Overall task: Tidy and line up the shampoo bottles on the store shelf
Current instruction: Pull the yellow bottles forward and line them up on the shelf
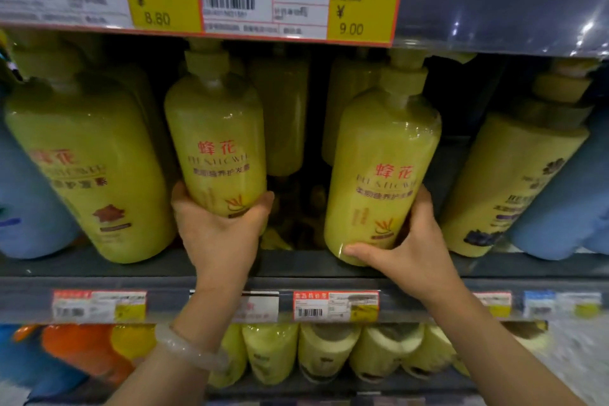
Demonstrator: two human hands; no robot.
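On the middle shelf (296, 265) the left hand (219, 229) grips the base of one yellow pump bottle (216, 138) while the right hand (412, 252) grips a second yellow pump bottle (379, 181) tilted leftward, a dark gap between them, more yellow bottles behind, price tags (336, 305) below.

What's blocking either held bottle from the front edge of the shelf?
Nothing visible. The left hand grips one yellow bottle, the right hand the other yellow bottle. The shelf edge in front of both is bare; neighbouring bottles stand to the sides.
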